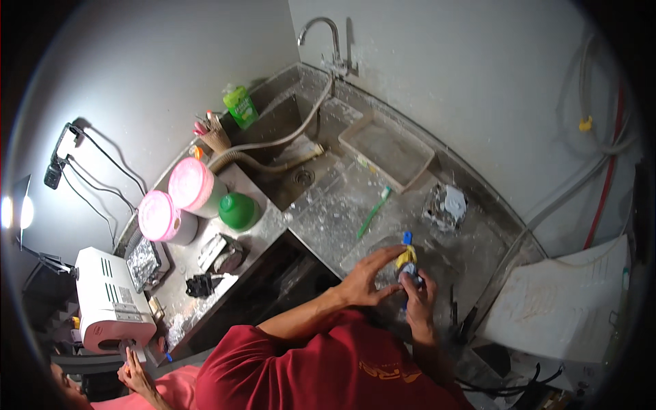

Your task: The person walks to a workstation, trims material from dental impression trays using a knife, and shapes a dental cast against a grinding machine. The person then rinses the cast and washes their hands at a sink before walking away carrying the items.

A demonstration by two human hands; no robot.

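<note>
Above the worktop, both hands hold a small yellow-and-grey piece [406, 257] close to my body. My left hand [369, 277] reaches in from the left, its fingertips against the yellow part and its thumb curved below. My right hand [419, 295] grips the grey lower part from the right, the thumb lying on it. A blue bit [408, 238] shows just past the yellow end; whether it belongs to the held piece I cannot tell. Further off lies a green toothbrush [373, 213]. A lump with white paste [448, 206] sits beyond my hands.
A rectangular tray [427, 169] stands by the sink [283, 184] under a curved tap [335, 48]. Pink-lidded tubs [190, 183] and a green bowl [238, 211] fill the left counter. At lower left, another person's hand [135, 374] is at a white machine [113, 294].
</note>
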